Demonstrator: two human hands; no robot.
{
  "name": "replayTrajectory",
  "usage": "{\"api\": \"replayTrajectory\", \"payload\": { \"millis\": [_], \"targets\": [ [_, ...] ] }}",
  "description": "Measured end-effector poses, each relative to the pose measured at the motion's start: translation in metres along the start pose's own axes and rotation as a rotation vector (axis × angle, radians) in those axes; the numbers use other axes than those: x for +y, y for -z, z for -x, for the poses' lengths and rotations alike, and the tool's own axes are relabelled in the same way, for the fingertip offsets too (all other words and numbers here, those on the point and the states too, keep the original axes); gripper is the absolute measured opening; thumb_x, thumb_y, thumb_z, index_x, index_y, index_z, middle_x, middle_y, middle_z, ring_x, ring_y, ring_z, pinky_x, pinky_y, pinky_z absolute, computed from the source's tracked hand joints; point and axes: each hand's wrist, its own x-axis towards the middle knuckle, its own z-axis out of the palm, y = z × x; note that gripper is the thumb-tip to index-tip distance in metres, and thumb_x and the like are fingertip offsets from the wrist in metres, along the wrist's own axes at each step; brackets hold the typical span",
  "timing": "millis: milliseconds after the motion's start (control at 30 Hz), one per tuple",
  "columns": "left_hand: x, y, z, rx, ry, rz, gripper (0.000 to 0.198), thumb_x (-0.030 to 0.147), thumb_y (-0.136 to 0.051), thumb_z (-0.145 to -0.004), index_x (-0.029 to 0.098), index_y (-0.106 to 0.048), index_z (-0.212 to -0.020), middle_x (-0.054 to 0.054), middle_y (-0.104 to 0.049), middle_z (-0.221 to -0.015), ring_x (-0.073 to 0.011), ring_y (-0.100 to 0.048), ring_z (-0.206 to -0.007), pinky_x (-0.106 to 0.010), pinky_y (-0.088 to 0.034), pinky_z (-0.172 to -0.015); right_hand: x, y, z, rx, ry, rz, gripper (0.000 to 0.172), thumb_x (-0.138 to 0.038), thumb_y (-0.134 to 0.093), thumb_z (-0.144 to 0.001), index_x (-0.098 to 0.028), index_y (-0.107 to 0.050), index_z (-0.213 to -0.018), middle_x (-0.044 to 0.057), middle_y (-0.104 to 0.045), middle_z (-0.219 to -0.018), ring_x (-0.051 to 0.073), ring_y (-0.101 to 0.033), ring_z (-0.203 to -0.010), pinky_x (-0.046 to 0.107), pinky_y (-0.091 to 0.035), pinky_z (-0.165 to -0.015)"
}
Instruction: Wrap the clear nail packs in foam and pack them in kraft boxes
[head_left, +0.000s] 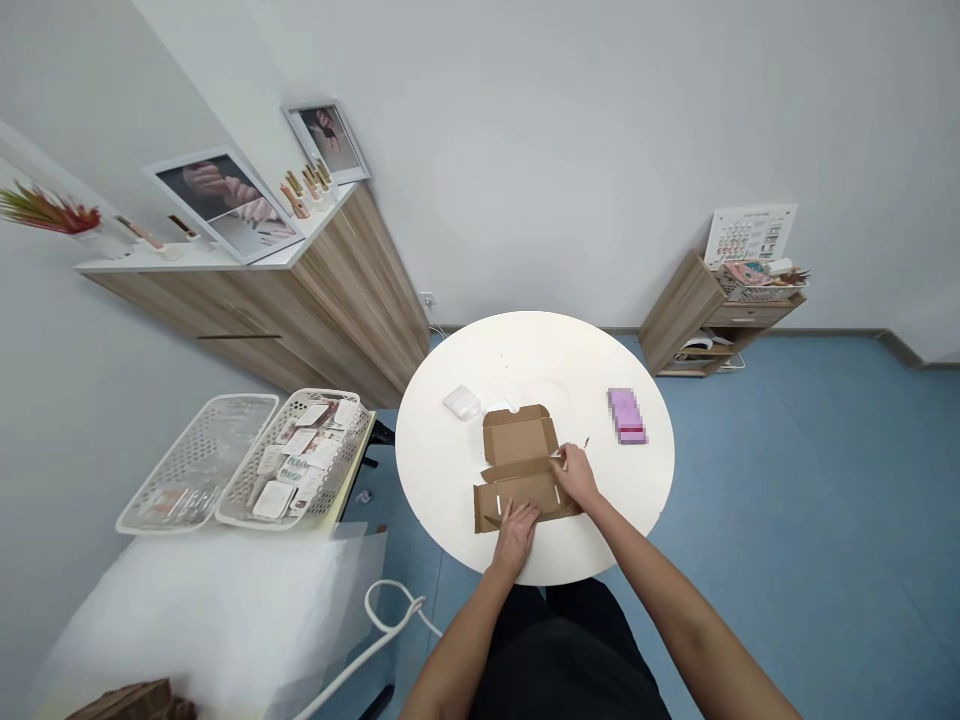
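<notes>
Unfolded cardboard box (517, 470) shown near 6 o'clock on the round white worktop (600, 510). Left grip (516, 535) is held wide, laid flat on the box's near panel; right grip (576, 477) is narrow at the box's right edge, any hold not discernible. White pouch (461, 403) lies at the box's 10 o'clock, pink packet (627, 415) at its 2 o'clock.

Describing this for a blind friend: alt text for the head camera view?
A person's left hand and right hand press an unfolded cardboard box on a round white table. A white packet and a blurred pink packet lie nearby.
</notes>
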Motion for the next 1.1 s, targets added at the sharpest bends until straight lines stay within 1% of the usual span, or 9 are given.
{"api": "replayTrajectory", "payload": {
  "millis": [67,133,300,433,500,667,867,967,1100],
  "targets": [
    [0.000,-0.002,0.001,0.004,0.008,-0.016,0.041,0.007,-0.036,-0.092,0.021,-0.062,-0.120,-0.008,-0.067,-0.123,-0.0217,-0.056,-0.124,-0.059,-0.030,-0.113,-0.004,-0.001,-0.021,0.014,-0.185,-0.078,0.034,-0.029,-0.053,-0.086,-0.016,-0.052,-0.117,0.012,-0.064,-0.114,0.022,-0.059,-0.104,0.029,-0.044,-0.086],
    [0.000,-0.003,0.002,-0.001,-0.007,-0.055,0.041,0.005,-0.036,-0.092,0.021,-0.063,-0.118,-0.009,-0.066,-0.125,-0.0222,-0.053,-0.127,-0.058,-0.032,-0.112,-0.007,-0.004,-0.040,-0.086,-0.324,-0.140,0.041,-0.032,-0.053,-0.086,-0.016,-0.048,-0.124,0.011,-0.065,-0.114,0.021,-0.063,-0.098,0.028,-0.047,-0.079],
    [0.002,0.006,-0.004,-0.005,-0.108,-0.224,0.031,0.008,-0.041,-0.094,0.020,-0.062,-0.113,-0.012,-0.053,-0.141,-0.0256,-0.037,-0.139,-0.061,-0.030,-0.111,-0.005,-0.009,-0.056,-0.188,-0.346,-0.110,0.023,-0.025,-0.050,-0.087,-0.017,-0.062,-0.105,0.010,-0.070,-0.107,0.021,-0.066,-0.095,0.026,-0.046,-0.072],
    [0.005,0.024,-0.018,-0.017,-0.141,-0.363,0.026,0.018,-0.051,-0.093,0.022,-0.058,-0.117,-0.013,-0.029,-0.156,-0.0288,-0.020,-0.146,-0.065,-0.021,-0.113,0.002,-0.005,-0.049,-0.208,-0.285,-0.066,0.020,-0.023,-0.051,-0.086,-0.017,-0.065,-0.098,0.009,-0.070,-0.104,0.022,-0.065,-0.095,0.026,-0.044,-0.071],
    [0.004,0.032,-0.026,-0.035,-0.102,-0.400,0.046,0.025,-0.062,-0.087,0.022,-0.050,-0.131,-0.015,-0.022,-0.159,-0.0311,-0.015,-0.147,-0.064,-0.018,-0.114,0.005,-0.003,-0.045,-0.220,-0.259,-0.057,0.020,-0.024,-0.052,-0.086,-0.018,-0.065,-0.099,0.009,-0.071,-0.101,0.021,-0.065,-0.093,0.026,-0.043,-0.070],
    [-0.012,0.035,-0.039,-0.058,0.024,-0.382,0.103,0.045,-0.075,-0.072,0.018,-0.016,-0.152,-0.018,-0.024,-0.157,-0.0349,-0.015,-0.147,-0.061,-0.016,-0.116,0.007,0.001,-0.037,-0.272,-0.193,-0.094,0.018,-0.024,-0.056,-0.084,-0.018,-0.066,-0.098,0.006,-0.071,-0.097,0.019,-0.065,-0.089,0.024,-0.044,-0.070],
    [-0.024,0.028,-0.043,-0.100,0.026,-0.346,0.109,0.052,-0.074,-0.071,0.018,-0.011,-0.153,-0.019,-0.027,-0.156,-0.0356,-0.023,-0.145,-0.056,-0.023,-0.115,0.017,0.008,-0.016,-0.225,-0.122,-0.182,0.025,-0.034,-0.052,-0.089,-0.020,-0.063,-0.107,0.005,-0.070,-0.107,0.018,-0.063,-0.098,0.024,-0.045,-0.077],
    [-0.021,0.024,-0.039,-0.097,0.036,-0.349,0.109,0.050,-0.074,-0.072,0.017,-0.008,-0.153,-0.020,-0.026,-0.156,-0.0355,-0.022,-0.145,-0.056,-0.022,-0.116,0.034,0.014,0.003,-0.083,-0.233,-0.212,0.033,-0.040,-0.041,-0.093,-0.019,-0.061,-0.108,0.009,-0.065,-0.116,0.020,-0.059,-0.107,0.027,-0.045,-0.084],
    [-0.016,0.020,-0.031,-0.075,0.046,-0.348,0.111,0.047,-0.074,-0.073,0.016,-0.003,-0.153,-0.021,-0.021,-0.157,-0.0359,-0.018,-0.146,-0.058,-0.021,-0.115,0.056,0.012,0.030,-0.193,-0.485,-0.277,0.037,-0.041,-0.034,-0.094,-0.017,-0.061,-0.090,0.012,-0.069,-0.098,0.022,-0.064,-0.090,0.030,-0.048,-0.074]
  ]
}}
